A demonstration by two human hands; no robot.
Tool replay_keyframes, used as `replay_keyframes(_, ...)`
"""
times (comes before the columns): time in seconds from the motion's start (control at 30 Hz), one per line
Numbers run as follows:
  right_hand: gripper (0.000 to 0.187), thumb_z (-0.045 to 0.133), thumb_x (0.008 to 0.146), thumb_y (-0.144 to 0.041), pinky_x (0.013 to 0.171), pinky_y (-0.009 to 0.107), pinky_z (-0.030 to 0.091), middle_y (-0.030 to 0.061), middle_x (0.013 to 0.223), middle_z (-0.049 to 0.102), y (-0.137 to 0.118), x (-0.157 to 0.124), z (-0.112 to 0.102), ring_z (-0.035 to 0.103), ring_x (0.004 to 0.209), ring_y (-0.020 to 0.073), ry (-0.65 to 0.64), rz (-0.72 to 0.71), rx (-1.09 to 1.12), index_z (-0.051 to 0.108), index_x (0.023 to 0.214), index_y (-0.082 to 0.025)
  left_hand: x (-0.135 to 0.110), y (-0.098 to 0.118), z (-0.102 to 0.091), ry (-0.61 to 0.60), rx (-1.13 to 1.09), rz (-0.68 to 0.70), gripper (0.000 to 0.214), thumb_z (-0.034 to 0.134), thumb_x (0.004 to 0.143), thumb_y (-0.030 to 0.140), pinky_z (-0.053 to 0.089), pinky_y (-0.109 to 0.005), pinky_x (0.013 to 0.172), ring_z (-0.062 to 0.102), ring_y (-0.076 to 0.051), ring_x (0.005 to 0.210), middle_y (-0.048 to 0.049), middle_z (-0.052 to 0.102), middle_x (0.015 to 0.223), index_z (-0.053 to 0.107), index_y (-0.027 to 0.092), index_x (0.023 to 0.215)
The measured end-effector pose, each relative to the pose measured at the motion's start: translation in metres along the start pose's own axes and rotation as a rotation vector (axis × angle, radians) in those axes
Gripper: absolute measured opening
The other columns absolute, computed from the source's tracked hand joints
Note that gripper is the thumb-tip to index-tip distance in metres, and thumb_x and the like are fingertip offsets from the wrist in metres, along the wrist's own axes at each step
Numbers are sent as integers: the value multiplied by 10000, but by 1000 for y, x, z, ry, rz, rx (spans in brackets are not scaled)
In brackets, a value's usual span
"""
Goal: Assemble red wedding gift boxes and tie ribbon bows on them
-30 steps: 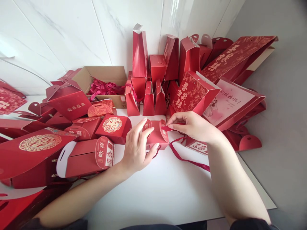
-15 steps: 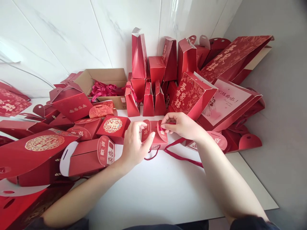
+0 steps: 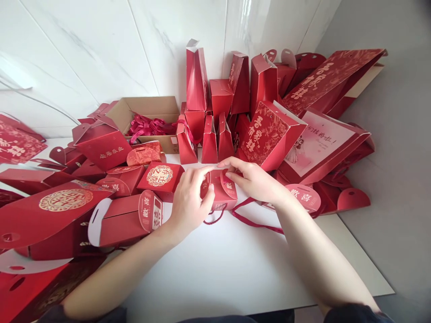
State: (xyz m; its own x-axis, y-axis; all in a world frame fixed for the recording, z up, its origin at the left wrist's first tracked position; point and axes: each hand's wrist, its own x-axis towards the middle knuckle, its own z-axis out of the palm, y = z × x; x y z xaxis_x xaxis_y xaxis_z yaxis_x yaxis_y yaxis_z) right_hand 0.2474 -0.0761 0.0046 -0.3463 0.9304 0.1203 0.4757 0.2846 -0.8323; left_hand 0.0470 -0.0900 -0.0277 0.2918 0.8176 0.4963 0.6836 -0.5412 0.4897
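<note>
A small red gift box (image 3: 225, 190) with rounded, printed end flaps lies on the white table before me. My left hand (image 3: 192, 195) curves over its left end, fingers along the far side and thumb at the front. From the right, my right hand (image 3: 247, 178) bends over the other end flap, its index finger reaching along the back edge. Both hands are closed around the box; their fingertips are partly hidden. A twisted dark red cord (image 3: 214, 220) loops from the front of the box. Dark red ribbon (image 3: 257, 225) trails from its right side under my right forearm.
Behind stands an open cardboard box (image 3: 148, 105) holding bright pink-red ribbons (image 3: 148, 125). Several small red boxes (image 3: 209, 141) stand upright near the wall. Larger red gift bags (image 3: 269, 132) lean at right. More red boxes (image 3: 124, 220) crowd the left side of the table (image 3: 215, 269).
My right fingers have let go of the ribbon at the right flap and spread over the box's back edge. My left fingers have stretched further over the box, towards the right hand.
</note>
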Motion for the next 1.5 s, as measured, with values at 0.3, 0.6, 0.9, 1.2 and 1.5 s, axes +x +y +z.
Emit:
replay_keyframes(0.3, 256, 448, 921, -220, 765, 303, 472, -1, 952, 670, 6, 0, 2, 598, 769, 148, 18, -24, 10, 584, 1136, -250, 24, 19, 2, -262, 112, -107, 208, 387, 946, 204, 385, -499, 1078, 344, -272, 1408, -92, 423, 1475, 580, 210, 1024)
replay_keyframes(0.6, 229, 431, 926, -203, 791, 302, 479, -13, 904, 679, -3, -4, -4, 619, 771, 142, 5, -34, -10, 608, 1067, -245, 30, 5, 13, -317, -26, -236, 194, 426, 926, 266, 351, -546, 1073, 366, -292, 1378, -74, 466, 1425, 587, 252, 1033)
replay_keyframes(0.9, 247, 416, 977, -258, 962, 380, 438, 65, 1178, 652, -1, -1, -1, 592, 1113, 214, 111, -161, -155, 631, 1095, -229, 32, 2, 19, -168, -363, -221, 108, 490, 877, 200, 393, -410, 1039, 510, -228, 1209, -57, 596, 1120, 520, 200, 774)
replay_keyframes(1.2, 221, 469, 967, -319, 942, 356, 456, 55, 1095, 644, 3, 7, 12, 611, 1040, 194, 4, -158, 18, 628, 861, -208, 22, 2, 9, -1, -349, -86, 128, 508, 874, 193, 380, -404, 1095, 456, -222, 1322, -94, 558, 1261, 568, 192, 987)
replay_keyframes(1.5, 192, 545, 886, -224, 988, 366, 413, 61, 1198, 602, 6, 8, 14, 601, 1097, 189, 20, -58, 38, 605, 708, -188, -6, -15, 35, -47, -511, -309, 582, 339, 915, 188, 218, -465, 1225, 282, -228, 1465, -87, 320, 1575, 312, 183, 1496)
